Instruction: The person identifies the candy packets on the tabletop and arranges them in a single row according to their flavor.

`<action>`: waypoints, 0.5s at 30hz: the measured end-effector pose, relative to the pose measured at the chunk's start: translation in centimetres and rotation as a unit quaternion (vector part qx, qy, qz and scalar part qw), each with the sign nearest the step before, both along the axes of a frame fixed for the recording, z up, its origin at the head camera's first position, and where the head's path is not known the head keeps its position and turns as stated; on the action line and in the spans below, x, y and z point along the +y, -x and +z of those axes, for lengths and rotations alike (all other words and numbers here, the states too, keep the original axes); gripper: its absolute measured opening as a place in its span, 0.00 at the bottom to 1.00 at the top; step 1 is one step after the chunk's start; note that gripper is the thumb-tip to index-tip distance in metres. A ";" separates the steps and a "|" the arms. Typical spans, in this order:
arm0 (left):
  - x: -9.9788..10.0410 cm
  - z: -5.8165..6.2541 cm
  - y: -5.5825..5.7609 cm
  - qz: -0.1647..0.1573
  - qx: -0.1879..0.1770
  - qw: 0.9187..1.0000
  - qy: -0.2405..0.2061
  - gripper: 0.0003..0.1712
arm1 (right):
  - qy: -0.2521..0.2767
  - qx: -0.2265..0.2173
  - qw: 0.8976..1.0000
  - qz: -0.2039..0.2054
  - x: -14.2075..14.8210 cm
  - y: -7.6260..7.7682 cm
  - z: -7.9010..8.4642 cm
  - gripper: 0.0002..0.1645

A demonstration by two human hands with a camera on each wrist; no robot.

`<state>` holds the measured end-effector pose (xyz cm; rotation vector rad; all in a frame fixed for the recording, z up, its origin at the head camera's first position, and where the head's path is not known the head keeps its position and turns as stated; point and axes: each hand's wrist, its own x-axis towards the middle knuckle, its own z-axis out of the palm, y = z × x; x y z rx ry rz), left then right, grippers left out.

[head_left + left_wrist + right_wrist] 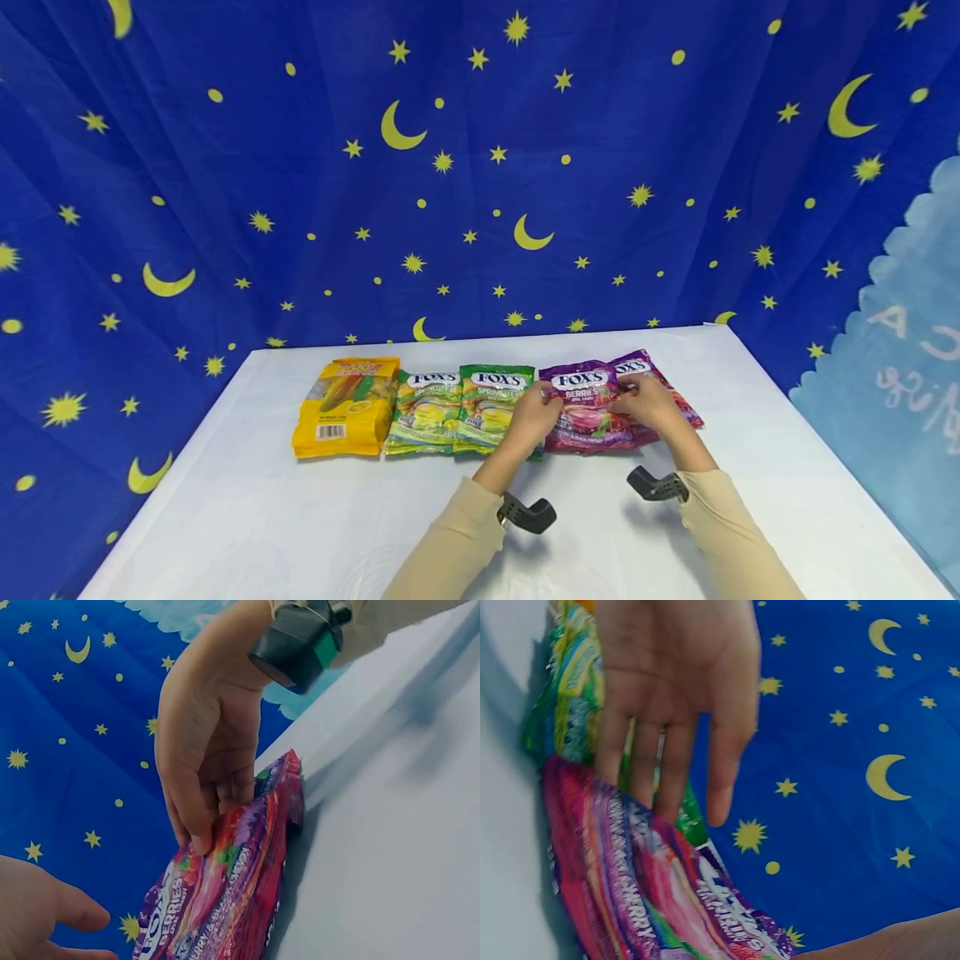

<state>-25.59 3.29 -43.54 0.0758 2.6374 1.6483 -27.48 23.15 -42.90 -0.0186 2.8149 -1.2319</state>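
Note:
A purple bag of Fox's Berries candy point(583, 417) lies on the white table, overlapping a second purple Fox's bag point(671, 392) at its right. My left hand point(534, 414) is beside the left edge of the front bag; in the right wrist view the fingers point(646, 761) are straight, their tips partly hidden by the bag. At the right edge, my right hand point(648, 402) pinches the front bag, thumb on its printed face and fingers curled at the edge in the left wrist view. Close left of my left hand is a green Fox's Spring Tea bag point(487, 408).
Another green Spring Tea bag point(426, 417) is side by side with the first. A yellow bag point(341, 433) with a clear window ends the row at the left. Behind the table point(300, 533) hangs a blue curtain point(465, 192) with moons and stars.

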 end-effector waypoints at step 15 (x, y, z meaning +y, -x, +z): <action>-1.7 -0.9 -0.4 0.018 0.013 0.992 -0.127 0.24 | 0.152 -0.075 0.985 0.043 0.4 -1.2 1.1 0.41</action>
